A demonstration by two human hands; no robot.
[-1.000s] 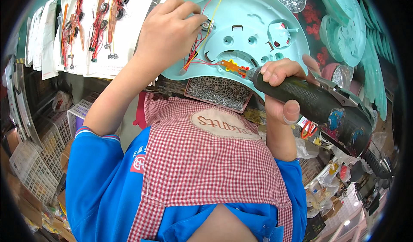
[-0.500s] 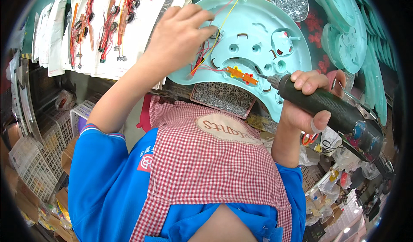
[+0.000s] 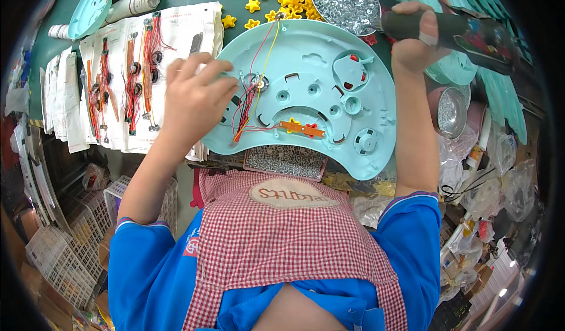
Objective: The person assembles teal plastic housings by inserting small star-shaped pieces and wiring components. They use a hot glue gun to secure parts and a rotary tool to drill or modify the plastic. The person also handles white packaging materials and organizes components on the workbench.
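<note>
A curved turquoise plastic shell [image 3: 312, 40] lies hollow side up on the table. Inside it are an orange circuit strip [image 3: 303, 129] over yellow and red star pieces, a round speaker [image 3: 259, 82], and a loose bundle of red, black and yellow wires [image 3: 242, 119]. My left hand [image 3: 197, 101] hovers at the shell's left edge, its fingers apart and nothing seen in them. In my right hand [image 3: 415, 45] is a black electric screwdriver [image 3: 456, 34], its tip by the metal bowl [image 3: 313, 4] of small silver screws [image 3: 347, 4].
To the left, white sheets [image 3: 182, 31] carry several wired circuit strips. Yellow star pieces [image 3: 253, 5] are scattered at the back. A tray of screws [image 3: 285, 159] sits at the table's near edge. Turquoise shells [image 3: 506, 101] stack at the right, beside another bowl [image 3: 452, 113].
My right hand has carried the screwdriver up and away from the orange circuit strip to the screw bowl. My left hand has drawn back from the wires toward the shell's left edge.
</note>
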